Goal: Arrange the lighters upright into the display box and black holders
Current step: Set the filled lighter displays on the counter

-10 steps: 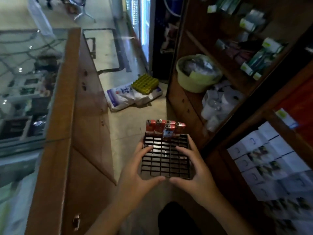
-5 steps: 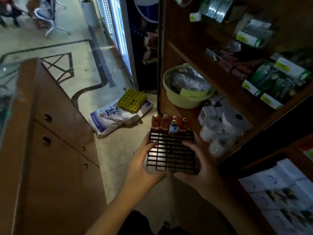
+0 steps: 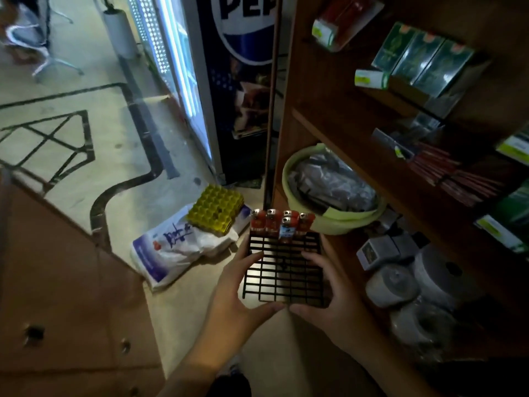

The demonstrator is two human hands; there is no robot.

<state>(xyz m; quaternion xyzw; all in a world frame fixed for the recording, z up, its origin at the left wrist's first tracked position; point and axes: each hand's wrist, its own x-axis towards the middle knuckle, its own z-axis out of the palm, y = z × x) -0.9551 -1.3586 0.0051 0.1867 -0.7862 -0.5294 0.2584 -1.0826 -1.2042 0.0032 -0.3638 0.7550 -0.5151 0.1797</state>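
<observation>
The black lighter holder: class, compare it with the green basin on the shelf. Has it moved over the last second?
Yes. The black holder has shifted toward the green basin; its far edge now nearly overlaps the basin's rim.

One view only, from the person's head — it looks forward and steeply down, wide-angled, close over both hands at the lower middle. The tiled floor (image 3: 86,156) spreads to the left, wooden shelves (image 3: 329,90) rise close on the right — a drinks fridge (image 3: 237,81) stands ahead.
</observation>
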